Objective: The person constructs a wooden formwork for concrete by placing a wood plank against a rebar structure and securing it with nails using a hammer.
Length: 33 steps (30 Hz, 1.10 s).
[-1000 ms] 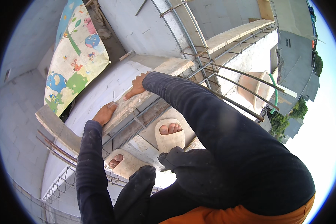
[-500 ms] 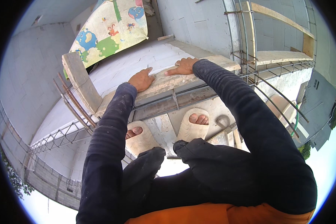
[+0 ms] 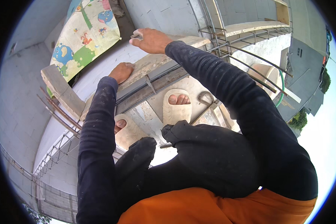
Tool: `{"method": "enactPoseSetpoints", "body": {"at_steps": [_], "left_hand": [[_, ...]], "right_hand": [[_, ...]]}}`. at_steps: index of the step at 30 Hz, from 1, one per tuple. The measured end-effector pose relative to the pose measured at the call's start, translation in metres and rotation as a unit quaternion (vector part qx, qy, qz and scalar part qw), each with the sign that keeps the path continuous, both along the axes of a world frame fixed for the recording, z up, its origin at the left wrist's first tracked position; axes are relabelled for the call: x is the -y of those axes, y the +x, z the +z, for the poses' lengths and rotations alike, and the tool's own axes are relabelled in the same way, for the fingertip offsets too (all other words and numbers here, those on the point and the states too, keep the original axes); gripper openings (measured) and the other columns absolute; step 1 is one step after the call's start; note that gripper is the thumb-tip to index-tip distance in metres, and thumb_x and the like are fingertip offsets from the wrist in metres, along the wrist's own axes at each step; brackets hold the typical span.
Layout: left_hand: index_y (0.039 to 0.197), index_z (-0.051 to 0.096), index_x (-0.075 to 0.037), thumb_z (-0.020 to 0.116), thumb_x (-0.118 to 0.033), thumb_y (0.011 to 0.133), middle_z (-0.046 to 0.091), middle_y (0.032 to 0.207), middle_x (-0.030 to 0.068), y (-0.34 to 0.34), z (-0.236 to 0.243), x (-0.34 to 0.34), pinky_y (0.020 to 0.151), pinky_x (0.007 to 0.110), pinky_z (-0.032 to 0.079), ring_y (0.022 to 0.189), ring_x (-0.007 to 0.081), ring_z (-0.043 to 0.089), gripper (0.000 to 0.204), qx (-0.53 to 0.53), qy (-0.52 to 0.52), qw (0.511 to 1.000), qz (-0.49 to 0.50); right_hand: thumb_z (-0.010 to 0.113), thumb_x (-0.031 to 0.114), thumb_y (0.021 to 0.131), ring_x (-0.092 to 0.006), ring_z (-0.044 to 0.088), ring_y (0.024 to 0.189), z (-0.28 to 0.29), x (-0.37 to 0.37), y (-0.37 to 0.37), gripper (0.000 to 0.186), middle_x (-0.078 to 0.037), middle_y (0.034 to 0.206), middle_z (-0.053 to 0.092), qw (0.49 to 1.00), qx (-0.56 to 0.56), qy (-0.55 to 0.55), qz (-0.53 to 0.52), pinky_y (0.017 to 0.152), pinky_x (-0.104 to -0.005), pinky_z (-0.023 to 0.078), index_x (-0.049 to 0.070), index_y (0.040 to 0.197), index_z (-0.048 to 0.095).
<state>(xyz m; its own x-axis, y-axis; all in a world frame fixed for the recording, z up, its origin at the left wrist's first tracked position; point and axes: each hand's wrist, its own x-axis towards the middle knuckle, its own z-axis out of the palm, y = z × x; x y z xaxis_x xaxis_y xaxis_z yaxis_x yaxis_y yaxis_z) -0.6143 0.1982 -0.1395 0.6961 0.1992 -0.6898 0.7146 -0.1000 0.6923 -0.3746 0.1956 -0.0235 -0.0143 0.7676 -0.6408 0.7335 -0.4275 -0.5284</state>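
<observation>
Right hand (image 3: pixel 152 40) reaches furthest up in the head view, knuckles to the camera, fingers curled about a small pale object (image 3: pixel 136 34) at the fingertips. Only a corner of that object shows past the fingers, so its kind cannot be made out. Left hand (image 3: pixel 121 71) lies palm down and fairly flat on the wooden plank (image 3: pixel 153 61), holding nothing; its fingertips are hidden over the plank's far edge.

The plank is rough, pale, dusty timber. Its long axis runs from lower left to upper right, between the two hands, and the right hand hovers at its upper end. Whether that hand touches the wood cannot be told. Just below the plank, parallel to it, runs a dark metal channel (image 3: pixel 149 87) with a small clip on it.

Both feet wear pale, cement-stained slippers (image 3: pixel 177 108); toes show on the right one, while the left one is partly covered by the left sleeve. Dark sleeves, dark trousers and an orange garment fill the lower frame and hide the surface beneath. Steel reinforcing bars (image 3: pixel 246 63), thin and rusty brown, form a cage to the right. A colourful printed sheet (image 3: pixel 87 35) hangs at the upper left, its top cut off by the lens rim. Grey block walls (image 3: pixel 15 97) bend around the left edge.
</observation>
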Motion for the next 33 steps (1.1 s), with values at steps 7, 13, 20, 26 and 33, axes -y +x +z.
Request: {"method": "enactPoseSetpoints", "body": {"at_steps": [7, 13, 20, 26, 33], "left_hand": [[0.119, 0.075, 0.000, 0.061, -0.029, 0.098, 0.076, 0.107, 0.0211, -0.019, -0.057, -0.016, 0.096, 0.040, 0.051, 0.109, 0.0292, 0.071, 0.038, 0.026, -0.096, 0.991, 0.086], [0.109, 0.076, 0.004, 0.063, -0.027, 0.097, 0.076, 0.101, 0.0112, 0.014, -0.027, -0.007, 0.079, 0.038, 0.054, 0.094, 0.0202, 0.069, 0.036, -0.057, -0.023, 0.996, 0.064], [0.110, 0.076, 0.005, 0.065, -0.023, 0.098, 0.076, 0.094, 0.0075, 0.007, -0.040, 0.000, 0.074, 0.031, 0.052, 0.082, 0.0149, 0.068, 0.032, -0.036, -0.042, 0.996, 0.075], [0.112, 0.076, 0.006, 0.066, -0.025, 0.096, 0.079, 0.097, 0.0155, 0.007, -0.044, -0.011, 0.085, 0.035, 0.054, 0.090, 0.0227, 0.073, 0.036, -0.039, -0.032, 0.996, 0.075], [0.113, 0.075, 0.006, 0.064, -0.020, 0.096, 0.077, 0.097, 0.0094, -0.005, -0.051, -0.018, 0.083, 0.031, 0.054, 0.088, 0.0175, 0.070, 0.033, -0.052, -0.101, 0.985, 0.127]], "right_hand": [[0.060, 0.064, 0.100, -0.0390, 0.064, 0.127, 0.198, 0.123, 0.011, 0.072, -0.023, 0.134, 0.069, 0.953, -0.283, -0.018, -0.105, 0.110, -0.0448, 0.048, 0.007, 0.143, 0.063], [0.070, 0.048, 0.099, -0.0277, 0.073, 0.100, 0.235, 0.345, 0.143, 0.054, -0.019, 0.102, 0.077, 0.858, 0.186, -0.059, -0.475, 0.094, -0.0405, 0.054, -0.002, 0.119, 0.075], [0.072, 0.047, 0.094, -0.0363, 0.065, 0.123, 0.173, 0.464, 0.245, 0.058, -0.021, 0.121, 0.074, 0.759, 0.557, -0.022, -0.336, 0.112, -0.0512, 0.044, 0.007, 0.135, 0.068], [0.068, 0.040, 0.097, -0.0413, 0.070, 0.104, 0.183, 0.447, 0.241, 0.042, -0.020, 0.111, 0.075, 0.802, 0.481, 0.002, -0.353, 0.096, -0.0512, 0.052, 0.004, 0.118, 0.073], [0.053, 0.057, 0.107, -0.0389, 0.070, 0.110, 0.205, 0.429, 0.215, 0.067, -0.025, 0.118, 0.072, 0.808, 0.283, 0.045, -0.515, 0.094, -0.0454, 0.057, -0.004, 0.131, 0.068]]}}
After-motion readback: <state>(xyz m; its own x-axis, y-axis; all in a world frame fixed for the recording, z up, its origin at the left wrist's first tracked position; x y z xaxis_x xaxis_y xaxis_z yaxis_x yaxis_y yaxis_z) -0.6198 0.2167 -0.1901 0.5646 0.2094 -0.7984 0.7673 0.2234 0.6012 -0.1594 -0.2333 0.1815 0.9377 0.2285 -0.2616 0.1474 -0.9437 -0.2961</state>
